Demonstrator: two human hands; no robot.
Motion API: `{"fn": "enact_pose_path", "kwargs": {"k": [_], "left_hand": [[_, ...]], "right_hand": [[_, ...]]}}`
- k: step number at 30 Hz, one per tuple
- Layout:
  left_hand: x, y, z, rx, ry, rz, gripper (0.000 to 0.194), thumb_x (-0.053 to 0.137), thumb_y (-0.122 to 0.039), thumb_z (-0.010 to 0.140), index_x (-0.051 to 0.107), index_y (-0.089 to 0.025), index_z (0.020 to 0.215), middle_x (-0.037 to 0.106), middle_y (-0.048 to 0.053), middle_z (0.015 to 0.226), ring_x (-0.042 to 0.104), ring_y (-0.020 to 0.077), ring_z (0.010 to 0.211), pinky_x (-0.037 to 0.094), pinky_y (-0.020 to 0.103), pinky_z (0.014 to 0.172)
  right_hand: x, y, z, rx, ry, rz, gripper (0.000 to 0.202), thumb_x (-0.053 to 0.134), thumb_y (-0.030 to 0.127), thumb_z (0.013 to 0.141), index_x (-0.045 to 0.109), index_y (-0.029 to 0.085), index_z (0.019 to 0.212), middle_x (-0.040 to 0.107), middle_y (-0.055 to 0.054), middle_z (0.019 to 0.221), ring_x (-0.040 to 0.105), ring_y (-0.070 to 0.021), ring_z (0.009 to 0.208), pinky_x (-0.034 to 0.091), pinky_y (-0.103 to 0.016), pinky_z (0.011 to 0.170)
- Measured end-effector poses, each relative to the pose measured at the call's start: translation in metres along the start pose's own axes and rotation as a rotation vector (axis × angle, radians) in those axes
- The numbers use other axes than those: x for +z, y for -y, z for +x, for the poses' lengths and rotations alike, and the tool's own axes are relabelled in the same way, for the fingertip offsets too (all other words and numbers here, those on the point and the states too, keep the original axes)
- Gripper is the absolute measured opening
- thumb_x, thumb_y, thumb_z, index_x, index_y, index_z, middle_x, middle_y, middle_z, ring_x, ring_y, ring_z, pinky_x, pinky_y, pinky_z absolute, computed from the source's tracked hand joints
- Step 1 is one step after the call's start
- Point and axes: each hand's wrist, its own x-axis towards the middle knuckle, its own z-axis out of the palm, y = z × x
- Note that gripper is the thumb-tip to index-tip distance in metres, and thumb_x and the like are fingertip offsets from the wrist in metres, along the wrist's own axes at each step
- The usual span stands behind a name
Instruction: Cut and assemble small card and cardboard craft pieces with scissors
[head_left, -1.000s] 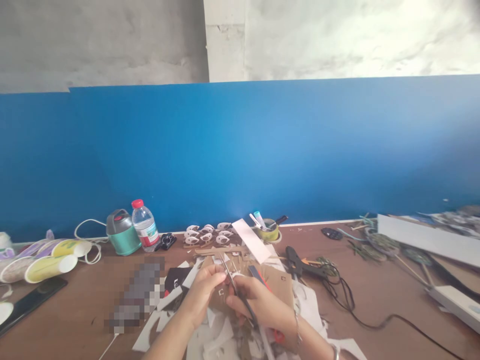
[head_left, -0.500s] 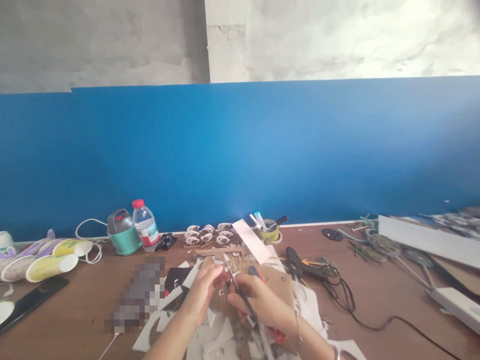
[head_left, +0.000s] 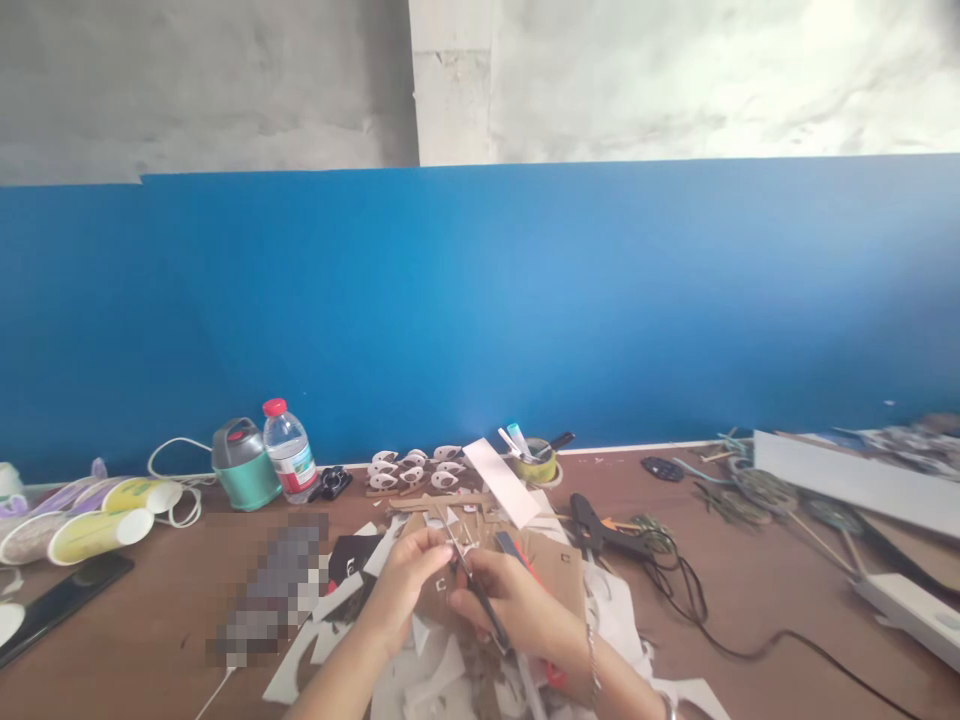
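Over the pile of scraps, my right hand point(head_left: 510, 600) is closed round a pair of scissors point(head_left: 486, 602) with dark handles. Their metal blades point up and away, toward the left hand's fingertips. My left hand point(head_left: 409, 580) is closed in a pinch beside the blades; what lies between its fingers is too small to make out. Beneath both hands is a brown cardboard sheet point(head_left: 564, 580), with white paper scraps point(head_left: 431, 675) heaped around it. A white paper strip point(head_left: 502, 482) lies just beyond the right hand.
Several white cut-outs with dark spots point(head_left: 412, 476) stand at the back. A tape roll with pens point(head_left: 538, 462) and a black glue gun point(head_left: 600, 525) are to the right. Leftward stand a water bottle point(head_left: 291, 455), a teal-and-grey container point(head_left: 246, 470), paper cups point(head_left: 101, 537) and a phone point(head_left: 64, 605).
The scissors have turned slightly in my right hand. My left fingertips have come a little closer to the blades. The objects around them stay in place.
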Motion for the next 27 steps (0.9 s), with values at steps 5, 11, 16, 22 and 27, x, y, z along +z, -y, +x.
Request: {"fn": "enact_pose_path", "kwargs": {"k": [5,11,16,22,27], "left_hand": [[0.002,-0.002,-0.002,-0.005,0.017,-0.019,0.016,0.067,-0.028,0.066,0.057,-0.018,0.059,0.068,0.002,0.066,0.059,0.0158,0.064,0.043,0.025,0.063],[0.002,0.000,-0.001,-0.019,0.020,-0.044,0.016,0.069,-0.028,0.065,0.057,-0.018,0.061,0.066,0.001,0.060,0.058,0.0153,0.058,0.042,0.025,0.058],[0.002,-0.002,-0.002,-0.015,-0.010,-0.058,0.017,0.071,-0.028,0.063,0.057,-0.018,0.060,0.066,0.001,0.062,0.058,0.0154,0.060,0.043,0.025,0.060],[0.000,0.000,-0.002,-0.027,-0.020,-0.047,0.022,0.074,-0.036,0.061,0.065,-0.017,0.069,0.068,0.003,0.063,0.063,0.0201,0.063,0.046,0.030,0.064],[-0.005,0.006,0.000,-0.028,-0.024,-0.050,0.028,0.074,-0.039,0.061,0.067,-0.016,0.076,0.069,0.004,0.065,0.065,0.0222,0.066,0.047,0.032,0.066]], "right_hand": [[-0.001,0.000,0.000,0.012,-0.014,-0.020,0.011,0.059,0.026,0.080,0.051,0.018,0.078,0.049,0.007,0.052,0.046,-0.0079,0.044,0.033,-0.016,0.042],[-0.002,0.003,-0.002,0.028,-0.017,-0.039,0.014,0.061,0.029,0.079,0.052,0.018,0.077,0.049,0.006,0.052,0.047,-0.0084,0.045,0.034,-0.016,0.043],[-0.003,0.006,-0.002,0.023,-0.016,-0.035,0.016,0.061,0.030,0.079,0.052,0.018,0.075,0.050,0.006,0.053,0.047,-0.0079,0.045,0.034,-0.016,0.044],[-0.004,0.007,-0.002,0.041,-0.018,-0.023,0.019,0.063,0.033,0.078,0.053,0.018,0.075,0.050,0.006,0.052,0.048,-0.0081,0.044,0.033,-0.016,0.043],[-0.004,0.012,-0.004,0.064,-0.020,-0.036,0.017,0.063,0.033,0.078,0.054,0.018,0.075,0.051,0.006,0.050,0.047,-0.0082,0.043,0.032,-0.017,0.042]]}}
